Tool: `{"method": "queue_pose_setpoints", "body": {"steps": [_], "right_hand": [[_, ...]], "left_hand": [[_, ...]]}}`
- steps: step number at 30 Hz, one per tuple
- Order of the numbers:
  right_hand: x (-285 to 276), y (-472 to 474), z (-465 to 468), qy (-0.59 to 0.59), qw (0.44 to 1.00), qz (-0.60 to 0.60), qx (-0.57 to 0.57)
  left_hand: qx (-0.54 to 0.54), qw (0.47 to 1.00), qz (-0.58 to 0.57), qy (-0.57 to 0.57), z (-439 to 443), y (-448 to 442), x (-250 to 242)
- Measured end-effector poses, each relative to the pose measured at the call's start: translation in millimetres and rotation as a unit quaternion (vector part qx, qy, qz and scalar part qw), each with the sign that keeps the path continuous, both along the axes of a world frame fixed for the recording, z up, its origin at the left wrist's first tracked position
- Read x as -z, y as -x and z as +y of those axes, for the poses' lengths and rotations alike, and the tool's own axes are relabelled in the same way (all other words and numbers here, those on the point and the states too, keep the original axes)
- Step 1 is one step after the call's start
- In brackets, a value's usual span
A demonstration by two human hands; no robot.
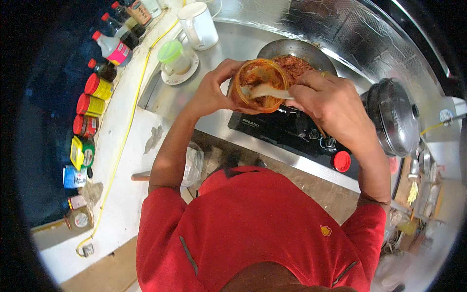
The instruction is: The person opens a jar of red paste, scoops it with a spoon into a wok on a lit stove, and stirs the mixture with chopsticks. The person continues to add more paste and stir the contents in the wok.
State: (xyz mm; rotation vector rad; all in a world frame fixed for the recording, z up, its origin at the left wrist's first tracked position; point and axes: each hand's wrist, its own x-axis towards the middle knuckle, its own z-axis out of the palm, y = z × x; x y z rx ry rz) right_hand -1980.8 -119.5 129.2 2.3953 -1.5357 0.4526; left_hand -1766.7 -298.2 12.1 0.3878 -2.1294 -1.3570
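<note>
My left hand (213,89) is wrapped around a clear jar (239,96) whose open mouth faces the camera. Reddish-brown paste coats the jar's inner wall. In my right hand (328,98) is the handle of a pale spoon (270,92), with its bowl inside the jar. Behind both hands, a dark wok (292,45) on the gas stove holds a chunky red-brown mixture (295,65). A red screw lid (342,161) lies on the black stove top (251,126) near its front edge. My right fingertips are partly hidden.
A lidded black pot (392,116) stands right of the wok. At the back left are a white kettle (200,27) and a green-topped cup (175,60) on a saucer. Bottles and jars line the left ledge, beside a yellow cable (138,87). Foil (328,29) covers the wall behind.
</note>
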Motion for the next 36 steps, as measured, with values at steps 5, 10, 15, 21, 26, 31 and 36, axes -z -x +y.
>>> {"method": "queue_pose_setpoints", "body": {"steps": [5, 10, 15, 21, 26, 31, 36], "right_hand": [[-25, -5, 17, 0.05, 0.997, -0.057, 0.015], [-33, -23, 27, 0.07, 0.99, -0.103, 0.063], [-22, -45, 30, 0.101, 0.975, -0.152, 0.127], [-3, -53, 18, 0.111, 0.954, -0.189, 0.203], [12, -54, 8, 0.143, 0.94, -0.2, 0.237], [29, -46, -1, 0.156, 0.911, -0.266, 0.272], [36, -37, 0, 0.166, 0.877, -0.359, 0.272]], "left_hand": [[0.065, 0.994, 0.001, -0.085, -27, 3, -4], [0.1, 0.994, 0.001, -0.05, -51, 7, -5], [0.132, 0.99, 0.039, -0.027, -66, 16, -5], [0.116, 0.993, 0.031, -0.002, -70, 32, -2], [0.077, 0.995, 0.055, 0.014, -66, 47, 1], [0.024, 0.996, 0.072, 0.035, -63, 58, 6], [0.048, 0.994, 0.094, -0.021, -64, 64, 6]]}}
